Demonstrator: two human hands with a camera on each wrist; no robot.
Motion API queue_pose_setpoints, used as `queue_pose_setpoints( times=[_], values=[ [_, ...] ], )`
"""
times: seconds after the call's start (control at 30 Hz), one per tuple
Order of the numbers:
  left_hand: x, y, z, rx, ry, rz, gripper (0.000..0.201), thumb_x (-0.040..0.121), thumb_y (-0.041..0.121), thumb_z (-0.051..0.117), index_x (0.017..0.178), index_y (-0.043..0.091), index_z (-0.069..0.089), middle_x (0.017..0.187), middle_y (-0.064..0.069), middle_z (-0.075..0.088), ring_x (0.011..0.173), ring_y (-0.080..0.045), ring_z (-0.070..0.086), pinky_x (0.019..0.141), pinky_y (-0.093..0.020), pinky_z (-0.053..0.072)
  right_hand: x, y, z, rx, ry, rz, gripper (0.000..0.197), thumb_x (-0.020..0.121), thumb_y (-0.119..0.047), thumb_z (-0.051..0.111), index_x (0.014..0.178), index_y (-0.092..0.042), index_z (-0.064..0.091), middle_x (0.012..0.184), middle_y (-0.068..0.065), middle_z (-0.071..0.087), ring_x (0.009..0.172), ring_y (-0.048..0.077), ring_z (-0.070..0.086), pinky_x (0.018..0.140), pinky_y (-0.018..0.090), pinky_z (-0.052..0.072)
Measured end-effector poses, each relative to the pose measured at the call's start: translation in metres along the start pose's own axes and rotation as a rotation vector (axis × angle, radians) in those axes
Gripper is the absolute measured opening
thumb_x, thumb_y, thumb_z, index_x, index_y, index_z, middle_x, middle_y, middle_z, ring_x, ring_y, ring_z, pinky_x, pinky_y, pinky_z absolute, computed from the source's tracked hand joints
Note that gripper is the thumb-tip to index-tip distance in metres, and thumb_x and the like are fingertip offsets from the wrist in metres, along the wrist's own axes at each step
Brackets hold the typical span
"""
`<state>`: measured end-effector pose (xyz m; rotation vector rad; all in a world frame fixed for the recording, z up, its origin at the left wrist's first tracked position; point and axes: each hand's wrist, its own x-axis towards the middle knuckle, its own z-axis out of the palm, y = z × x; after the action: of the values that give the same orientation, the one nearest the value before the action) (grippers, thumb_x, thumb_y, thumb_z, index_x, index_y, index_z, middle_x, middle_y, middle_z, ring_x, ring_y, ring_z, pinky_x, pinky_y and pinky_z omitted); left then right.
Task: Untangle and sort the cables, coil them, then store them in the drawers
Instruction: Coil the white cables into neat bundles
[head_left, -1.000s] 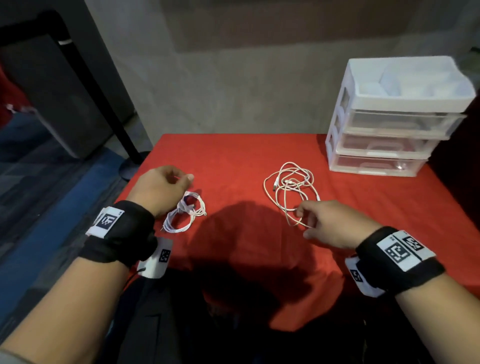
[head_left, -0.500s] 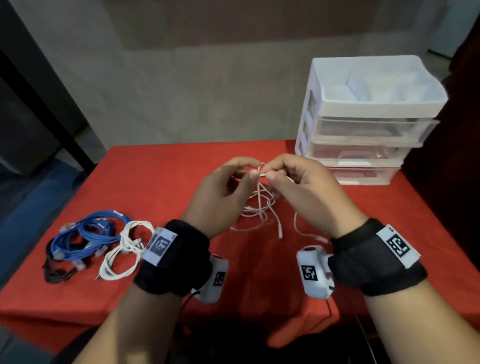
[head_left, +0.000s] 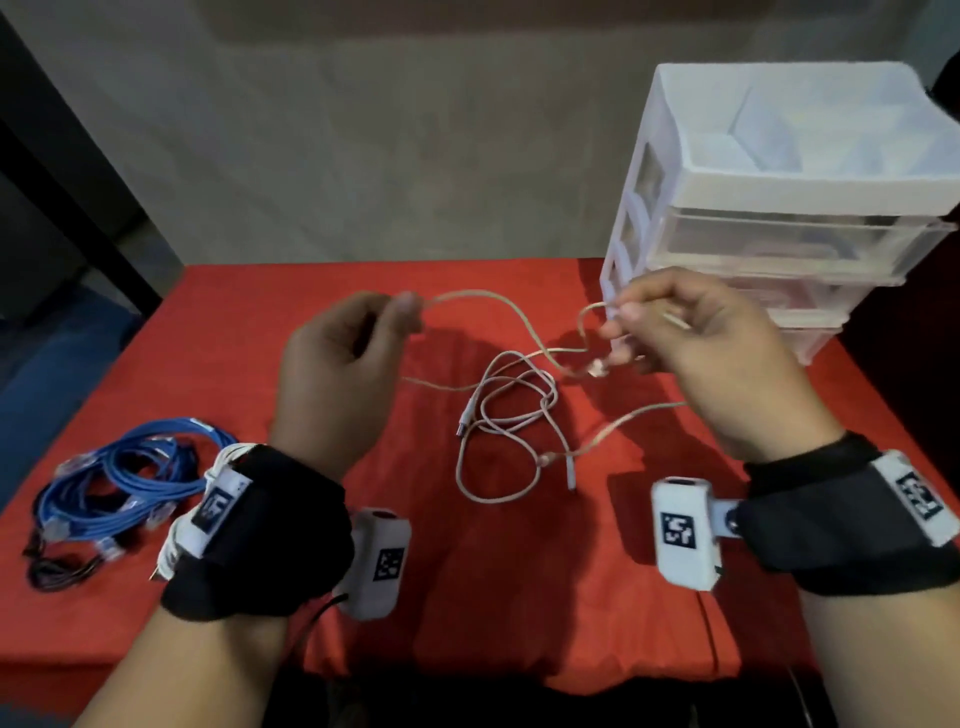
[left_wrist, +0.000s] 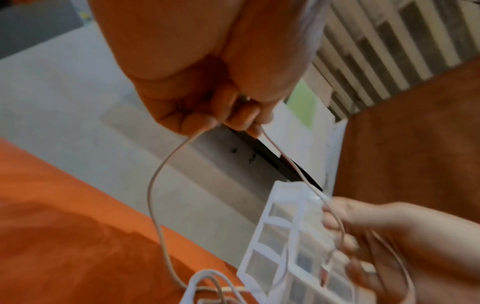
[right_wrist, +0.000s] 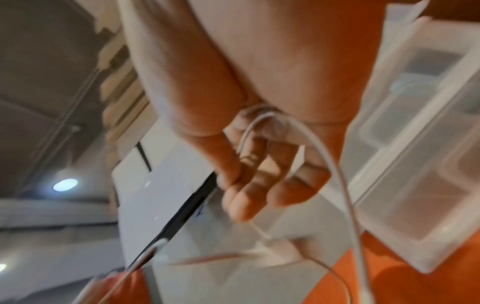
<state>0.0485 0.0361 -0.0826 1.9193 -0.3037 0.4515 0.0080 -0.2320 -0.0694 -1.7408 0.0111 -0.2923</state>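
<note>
A thin white cable lies in loose loops on the middle of the red table, with strands rising to both hands. My left hand pinches one strand above the table; in the left wrist view the cable hangs from my curled fingers. My right hand pinches another strand in front of the drawer unit. In the right wrist view the cable loops over my curled fingers. A stretch of cable spans between the two hands.
A coil of blue cables with a black cable lies at the table's left edge. A coiled white cable sits partly hidden behind my left wristband. The white drawer unit stands at the back right, its drawers pushed in.
My hands, which were pinching the cable close together half a second ago, have drawn apart sideways, stretching a strand between them. More of the cable hangs down to the table.
</note>
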Motion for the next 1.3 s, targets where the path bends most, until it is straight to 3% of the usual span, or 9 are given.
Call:
queue_pose_setpoints(
  times=[0.1, 0.27, 0.4, 0.57, 0.7, 0.87, 1.0, 1.13, 1.3],
  values=[
    [0.005, -0.002, -0.012, -0.107, 0.159, -0.080, 0.034, 0.104, 0.032, 0.054, 0.085, 0.007, 0.068, 0.058, 0.002, 0.050, 0.052, -0.002, 0.042, 0.051, -0.017, 0.035, 0.003, 0.010, -0.017, -0.061, 0.129, 0.046, 0.015, 0.100, -0.008, 0.061, 0.091, -0.018, 0.066, 0.084, 0.004, 0.074, 0.066, 0.010, 0.066, 0.061, 0.016, 0.049],
    [0.001, 0.005, -0.003, -0.198, 0.131, -0.096, 0.034, 0.103, 0.033, 0.055, 0.089, 0.005, 0.067, 0.059, -0.003, 0.051, 0.057, -0.008, 0.045, 0.056, -0.021, 0.037, -0.001, 0.018, -0.014, -0.546, 0.196, -0.061, 0.011, 0.092, -0.032, 0.071, 0.101, -0.027, 0.070, 0.113, -0.005, 0.065, 0.114, 0.015, 0.058, 0.102, 0.029, 0.042],
    [-0.004, 0.013, 0.005, -0.243, 0.068, -0.092, 0.031, 0.102, 0.033, 0.055, 0.088, 0.009, 0.067, 0.059, -0.002, 0.050, 0.057, -0.008, 0.045, 0.055, -0.020, 0.037, -0.009, 0.004, 0.007, -0.620, 0.243, -0.316, 0.013, 0.091, -0.034, 0.069, 0.103, -0.031, 0.069, 0.106, -0.009, 0.064, 0.111, 0.020, 0.055, 0.097, 0.019, 0.035],
    [-0.012, 0.029, 0.010, -0.262, -0.080, -0.026, 0.030, 0.099, 0.034, 0.055, 0.083, 0.011, 0.067, 0.056, 0.001, 0.051, 0.055, -0.006, 0.047, 0.058, -0.015, 0.039, -0.014, 0.007, 0.034, -0.284, -0.043, -0.140, 0.035, 0.091, -0.022, 0.076, 0.123, -0.027, 0.064, 0.078, 0.006, 0.062, 0.068, 0.009, 0.055, 0.072, 0.025, 0.047],
    [-0.015, 0.036, 0.013, -0.273, -0.149, -0.012, 0.029, 0.098, 0.034, 0.055, 0.084, 0.012, 0.067, 0.057, 0.000, 0.053, 0.055, -0.004, 0.047, 0.057, -0.014, 0.038, -0.018, 0.008, 0.037, -0.266, -0.064, -0.145, 0.009, 0.099, -0.024, 0.065, 0.094, -0.019, 0.070, 0.074, 0.002, 0.069, 0.069, 0.019, 0.066, 0.073, 0.046, 0.056],
    [-0.012, 0.026, 0.018, -0.325, -0.195, -0.038, 0.018, 0.104, 0.023, 0.052, 0.103, 0.011, 0.065, 0.073, -0.003, 0.061, 0.069, -0.011, 0.053, 0.068, -0.023, 0.044, -0.026, -0.011, 0.036, 0.259, -0.171, 0.088, 0.020, 0.103, -0.007, 0.052, 0.089, -0.001, 0.065, 0.070, 0.010, 0.068, 0.063, 0.016, 0.063, 0.063, 0.024, 0.051],
    [-0.011, 0.020, 0.019, -0.390, -0.251, -0.158, 0.014, 0.104, 0.013, 0.051, 0.109, 0.017, 0.063, 0.079, 0.004, 0.066, 0.075, -0.012, 0.053, 0.068, -0.023, 0.043, -0.029, -0.026, 0.036, 0.669, -0.236, 0.249, 0.014, 0.091, -0.015, 0.055, 0.084, -0.005, 0.062, 0.062, 0.009, 0.059, 0.057, 0.018, 0.054, 0.061, 0.028, 0.045],
    [-0.012, 0.023, 0.020, -0.611, -0.334, -0.352, 0.018, 0.100, 0.011, 0.052, 0.113, 0.018, 0.061, 0.082, 0.001, 0.066, 0.074, -0.012, 0.056, 0.064, -0.023, 0.047, -0.030, -0.033, 0.032, 0.925, -0.293, 0.290, 0.016, 0.096, -0.018, 0.048, 0.091, -0.008, 0.059, 0.065, 0.006, 0.064, 0.057, 0.018, 0.058, 0.064, 0.031, 0.051],
    [-0.016, 0.021, 0.023, -0.750, -0.465, -0.467, 0.017, 0.093, 0.016, 0.063, 0.110, 0.017, 0.058, 0.086, -0.004, 0.065, 0.082, -0.014, 0.061, 0.068, -0.032, 0.055, -0.030, -0.030, 0.039, 0.899, -0.310, 0.228, 0.016, 0.100, -0.021, 0.044, 0.097, -0.012, 0.056, 0.088, 0.011, 0.076, 0.075, 0.018, 0.072, 0.073, 0.029, 0.058]
  ],
)
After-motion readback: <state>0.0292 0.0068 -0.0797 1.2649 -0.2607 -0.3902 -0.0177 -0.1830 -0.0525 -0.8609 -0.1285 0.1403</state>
